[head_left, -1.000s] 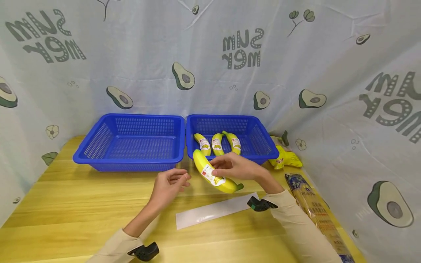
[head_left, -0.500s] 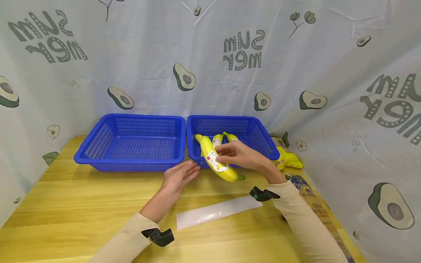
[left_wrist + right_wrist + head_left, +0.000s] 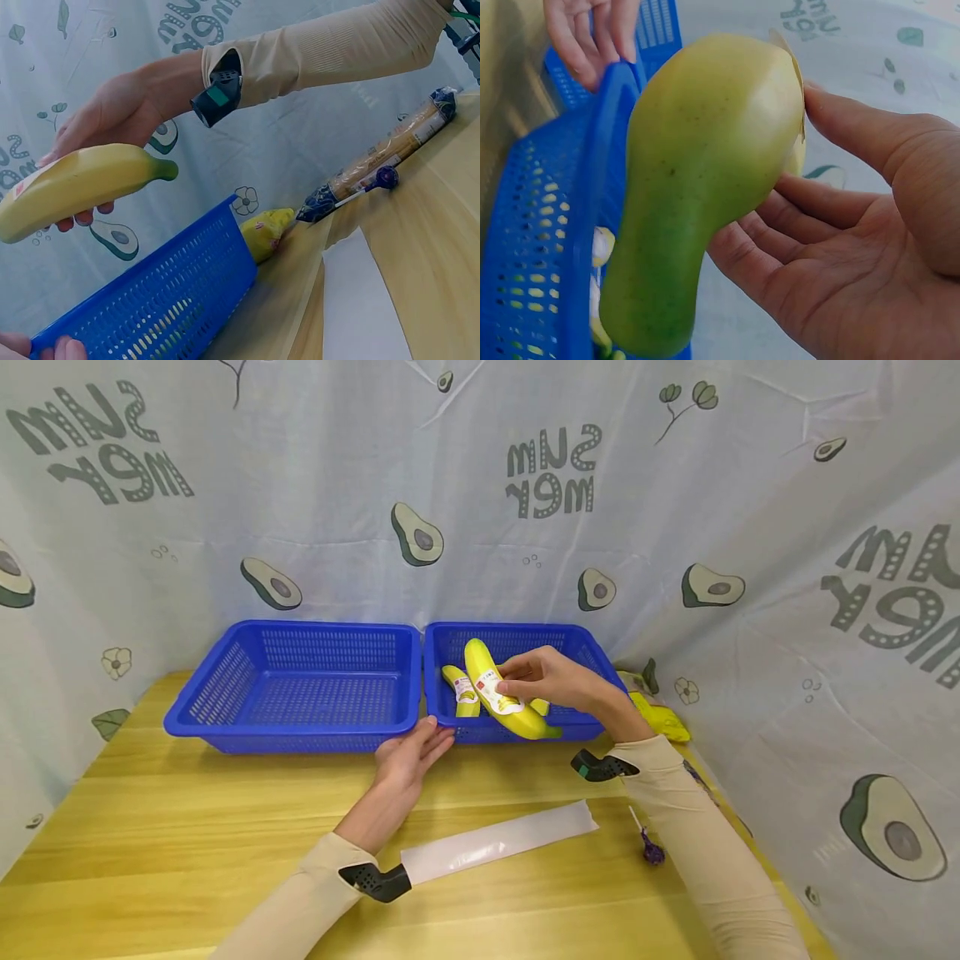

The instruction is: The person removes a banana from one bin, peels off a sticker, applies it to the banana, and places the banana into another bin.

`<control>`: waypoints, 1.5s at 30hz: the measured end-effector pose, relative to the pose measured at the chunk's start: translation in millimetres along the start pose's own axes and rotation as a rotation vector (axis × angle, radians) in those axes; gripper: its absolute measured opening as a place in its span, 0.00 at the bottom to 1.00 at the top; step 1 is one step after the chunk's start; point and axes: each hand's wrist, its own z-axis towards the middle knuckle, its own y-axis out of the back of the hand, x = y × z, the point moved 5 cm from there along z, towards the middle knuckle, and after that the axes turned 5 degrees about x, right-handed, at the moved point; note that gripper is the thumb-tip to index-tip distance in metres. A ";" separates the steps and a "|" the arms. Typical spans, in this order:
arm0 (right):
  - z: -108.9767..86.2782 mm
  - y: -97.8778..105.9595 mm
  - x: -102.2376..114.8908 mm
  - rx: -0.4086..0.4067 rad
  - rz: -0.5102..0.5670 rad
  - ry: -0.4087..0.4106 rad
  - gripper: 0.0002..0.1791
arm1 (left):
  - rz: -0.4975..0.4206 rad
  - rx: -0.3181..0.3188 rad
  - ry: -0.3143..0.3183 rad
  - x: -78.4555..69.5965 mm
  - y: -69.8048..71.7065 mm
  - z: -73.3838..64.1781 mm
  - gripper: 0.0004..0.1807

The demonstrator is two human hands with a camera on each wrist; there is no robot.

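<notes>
My right hand [image 3: 558,681] pinches a yellow banana [image 3: 517,718] with a green stem and a white label, thumb on the label side. The banana is raised over the front of the right blue basket [image 3: 585,718], its stem end toward me. Another labelled banana [image 3: 467,697] lies in that basket; more are mostly hidden behind the held one, though parts show in the right wrist view. My left hand [image 3: 405,756] is at the basket's front left corner, thumb at the rim and fingers fairly straight along the outside. In the left wrist view, its fingertips [image 3: 64,349] show beside the wall.
A second blue basket [image 3: 292,727] adjoins on the left, bare inside. A white strip [image 3: 498,839] lies in front, with a purple-wrapped lollipop [image 3: 651,850] to its right. A yellow packet [image 3: 266,232] and a long bag of noodles [image 3: 382,157] lie along the right side.
My right hand has carried the banana up and forward, from in front of the right basket to above it. My left hand has moved right and forward to the basket's corner.
</notes>
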 end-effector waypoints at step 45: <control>29.7 95.2 -110.7 -0.314 0.062 -0.436 0.35 | -0.088 -0.035 0.054 3.2 3.6 4.6 0.01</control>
